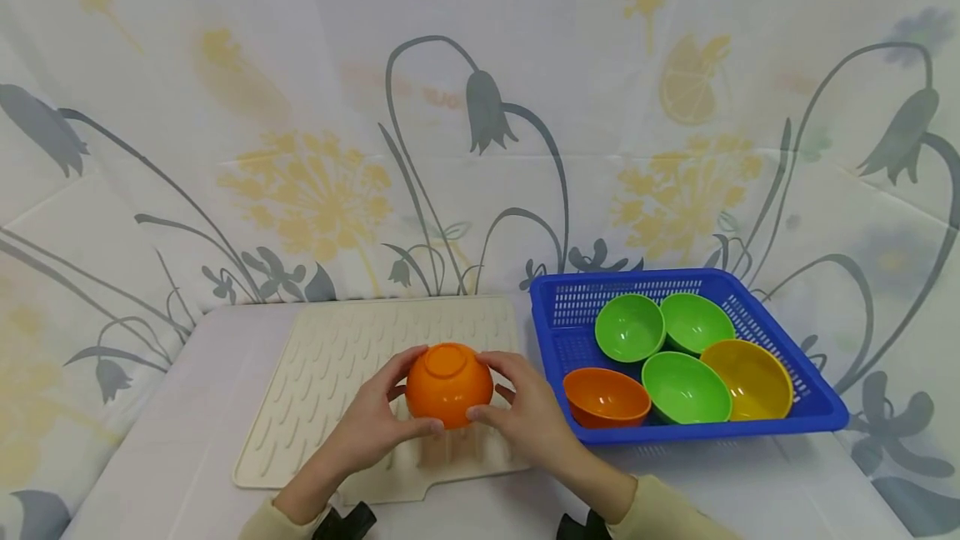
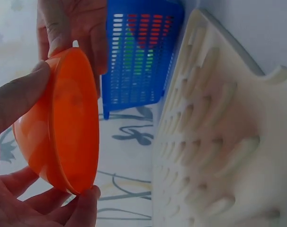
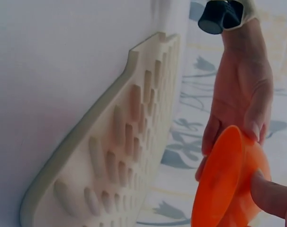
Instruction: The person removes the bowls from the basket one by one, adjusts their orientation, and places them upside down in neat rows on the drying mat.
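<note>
An orange bowl [image 1: 448, 390] is held upside down over the cream draining mat [image 1: 330, 357], its base ring facing up. My left hand [image 1: 378, 411] grips its left side, thumb at the near rim and fingers round the far side. On the opposite side my right hand [image 1: 528, 411] holds it the same way. In the left wrist view, the hollow of the bowl [image 2: 76, 123] faces the mat [image 2: 214, 142], with a gap between them. The right wrist view shows the bowl [image 3: 228, 184] between both hands, its rim apart from the ridged mat [image 3: 120, 156].
A blue basket [image 1: 555, 357] stands to the right of the mat. Inside it are three green bowls [image 1: 630, 327], a yellow bowl [image 1: 750, 382] and another orange bowl [image 1: 606, 398]. Behind the table hangs a flower-printed cloth [image 1: 480, 190].
</note>
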Tool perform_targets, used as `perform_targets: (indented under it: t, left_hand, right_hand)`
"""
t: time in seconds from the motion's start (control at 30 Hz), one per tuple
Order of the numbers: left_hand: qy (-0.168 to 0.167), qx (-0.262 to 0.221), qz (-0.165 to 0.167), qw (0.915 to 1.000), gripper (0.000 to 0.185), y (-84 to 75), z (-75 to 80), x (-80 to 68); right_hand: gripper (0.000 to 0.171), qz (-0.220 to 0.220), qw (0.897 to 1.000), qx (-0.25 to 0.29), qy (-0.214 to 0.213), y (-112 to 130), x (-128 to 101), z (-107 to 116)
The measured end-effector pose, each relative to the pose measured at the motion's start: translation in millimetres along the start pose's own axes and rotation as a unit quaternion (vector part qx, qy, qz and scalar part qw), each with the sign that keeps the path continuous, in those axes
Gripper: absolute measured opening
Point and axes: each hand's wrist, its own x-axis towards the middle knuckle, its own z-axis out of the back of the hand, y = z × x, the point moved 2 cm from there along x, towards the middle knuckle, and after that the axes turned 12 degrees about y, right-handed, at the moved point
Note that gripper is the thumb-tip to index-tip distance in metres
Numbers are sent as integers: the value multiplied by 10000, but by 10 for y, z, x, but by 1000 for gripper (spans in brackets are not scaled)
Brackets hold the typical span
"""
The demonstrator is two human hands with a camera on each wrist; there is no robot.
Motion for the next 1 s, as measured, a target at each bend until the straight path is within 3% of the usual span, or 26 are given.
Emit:
perform_targets:
  t: [0.13,0.23,0.4,0.53,0.8,1.0]
  left_hand:
    - [-169,156,-80,9997,88,69,72,-9]
    - [-303,264,-62,9992,87,122,135,0]
    - [-483,337,125,9982,86,217,225,28]
    - [-642,346,297,9969,90,322,312,47]
    - [-944,521,641,9921,93,562,489,93]
    - [-1148,408,826,9891,91,708,687,90]
  right_hand:
    - [58,-282,9996,-49,-70,-20,68,-81]
    - [59,-480,9985,243,-54,-36,138,-143]
    - [57,-874,9920,885,-225,-92,297,-245]
    - [58,-1063,9891,888,-497,-142,461,-342]
    - [54,-903,9860,1091,-883,-261,784,-580]
    - [48,-610,9840,1536,-666,-311,970,-782]
